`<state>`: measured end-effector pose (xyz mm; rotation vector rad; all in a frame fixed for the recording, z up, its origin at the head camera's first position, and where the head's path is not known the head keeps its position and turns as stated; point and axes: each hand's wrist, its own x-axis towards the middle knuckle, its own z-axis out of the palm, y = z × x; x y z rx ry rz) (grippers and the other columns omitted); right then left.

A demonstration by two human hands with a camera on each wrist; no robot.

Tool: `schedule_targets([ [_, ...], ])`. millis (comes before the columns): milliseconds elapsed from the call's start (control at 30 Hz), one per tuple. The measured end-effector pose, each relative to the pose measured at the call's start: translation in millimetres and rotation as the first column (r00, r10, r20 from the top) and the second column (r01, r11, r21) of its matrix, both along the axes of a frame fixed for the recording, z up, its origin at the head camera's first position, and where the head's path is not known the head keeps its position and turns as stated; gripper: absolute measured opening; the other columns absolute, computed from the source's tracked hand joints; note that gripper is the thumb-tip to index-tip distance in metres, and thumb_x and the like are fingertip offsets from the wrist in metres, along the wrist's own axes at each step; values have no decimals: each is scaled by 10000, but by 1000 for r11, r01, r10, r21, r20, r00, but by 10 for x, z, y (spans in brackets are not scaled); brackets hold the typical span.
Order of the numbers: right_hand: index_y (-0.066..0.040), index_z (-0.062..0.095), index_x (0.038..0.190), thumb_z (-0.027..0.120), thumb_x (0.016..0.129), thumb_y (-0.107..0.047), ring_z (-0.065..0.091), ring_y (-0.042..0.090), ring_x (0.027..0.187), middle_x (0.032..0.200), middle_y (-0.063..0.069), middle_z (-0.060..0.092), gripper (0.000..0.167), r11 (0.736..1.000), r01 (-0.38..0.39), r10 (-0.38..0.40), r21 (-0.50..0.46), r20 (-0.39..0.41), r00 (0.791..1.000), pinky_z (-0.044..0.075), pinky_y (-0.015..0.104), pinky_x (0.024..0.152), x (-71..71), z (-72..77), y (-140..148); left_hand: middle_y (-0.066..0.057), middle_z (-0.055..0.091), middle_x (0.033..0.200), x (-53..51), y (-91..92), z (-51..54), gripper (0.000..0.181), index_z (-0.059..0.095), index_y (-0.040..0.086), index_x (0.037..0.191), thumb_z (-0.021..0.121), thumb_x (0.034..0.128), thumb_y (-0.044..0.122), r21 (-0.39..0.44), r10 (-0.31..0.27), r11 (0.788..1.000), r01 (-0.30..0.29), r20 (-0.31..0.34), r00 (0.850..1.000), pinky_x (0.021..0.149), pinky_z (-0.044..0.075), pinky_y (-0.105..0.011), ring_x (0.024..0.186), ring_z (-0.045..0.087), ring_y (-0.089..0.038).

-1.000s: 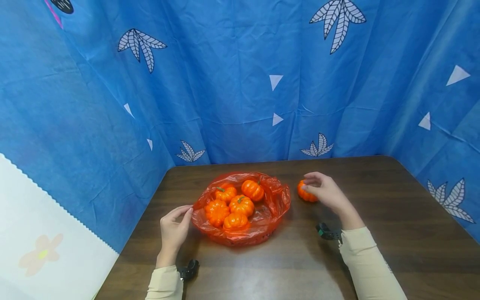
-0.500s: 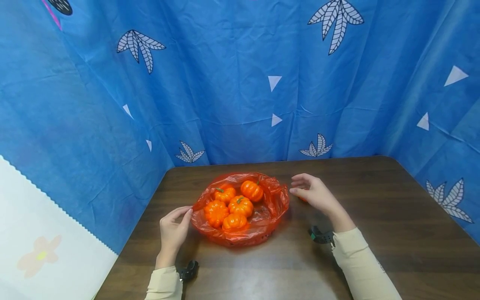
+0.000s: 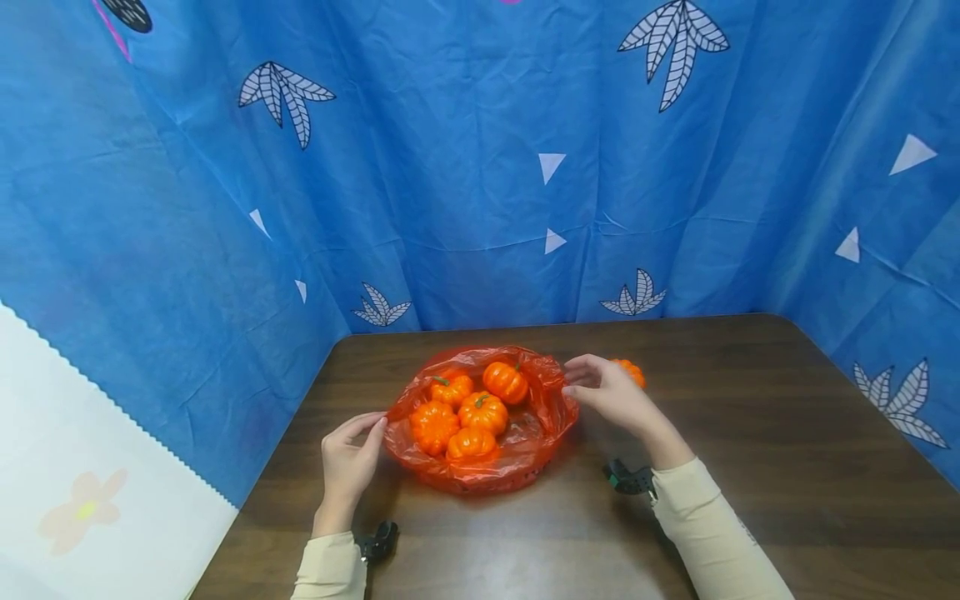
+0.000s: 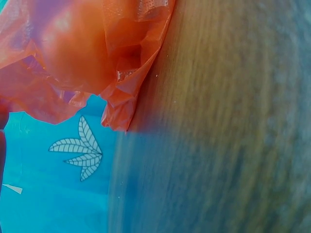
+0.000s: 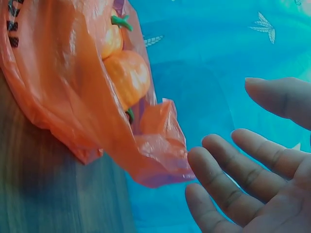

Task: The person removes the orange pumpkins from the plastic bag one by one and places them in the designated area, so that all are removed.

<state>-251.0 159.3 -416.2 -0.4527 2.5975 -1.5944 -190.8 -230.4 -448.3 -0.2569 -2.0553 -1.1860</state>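
A red translucent plastic bag (image 3: 480,477) lies spread open on the table with several small orange pumpkins (image 3: 482,412) inside. My left hand (image 3: 348,467) pinches the bag's left edge between thumb and fingers. In the left wrist view the crumpled bag (image 4: 82,43) fills the upper left. At the bag's right edge my right hand (image 3: 618,400) holds nothing, its fingers parted and slightly bent. The right wrist view shows these fingertips (image 5: 196,158) right by the bag's rim; whether they touch it I cannot tell. Another pumpkin (image 3: 632,372) sits behind the right hand, partly hidden.
The dark wooden table (image 3: 750,433) reaches to a blue patterned curtain (image 3: 480,167) at the back and sides. A white cloth with a flower print (image 3: 84,504) hangs at the left. Each wrist wears a black strap device (image 3: 628,477).
My right hand has moved left, from over the lone pumpkin to the bag's right edge, passing in front of that pumpkin. The left hand keeps its pinch and has not moved.
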Motion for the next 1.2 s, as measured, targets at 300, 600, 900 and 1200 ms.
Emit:
schedule_targets([
  [300, -17, 589, 1298, 706, 923, -173, 646, 335, 1119, 1254, 190, 665, 423, 999, -19, 19, 34, 3, 1000, 584, 456, 915, 21, -9, -162, -225, 757, 913, -7, 11, -7, 101, 758, -80, 905, 738, 814, -118, -1, -3, 1000, 3, -6, 1000, 780, 517, -61, 791, 720, -175],
  [600, -11, 589, 1303, 710, 920, -165, 637, 307, 1112, 1258, 196, 656, 430, 999, -50, 50, 21, 23, 998, 583, 448, 919, 75, 22, -343, -210, 762, 921, -6, 17, -9, 95, 760, -72, 909, 736, 823, -106, -2, 0, 1000, 0, 8, 1000, 784, 508, -51, 796, 720, -182],
  [900, -1, 600, 1283, 725, 910, -177, 645, 291, 1089, 1228, 209, 666, 431, 995, -95, 95, 10, -8, 995, 576, 448, 929, 84, 51, -503, -208, 762, 909, -11, 14, -9, 98, 760, -73, 897, 738, 813, -118, -9, 18, 1000, -18, -8, 1000, 798, 508, -55, 786, 711, -139],
  [1200, 26, 605, 1255, 736, 895, -150, 641, 301, 1074, 1206, 218, 669, 421, 992, -123, 122, -15, -32, 992, 578, 440, 918, 99, 36, -620, -231, 756, 906, -5, 1, 2, 94, 757, -83, 902, 729, 820, -120, -6, -2, 1000, 2, -9, 1000, 768, 514, -56, 782, 715, -120],
])
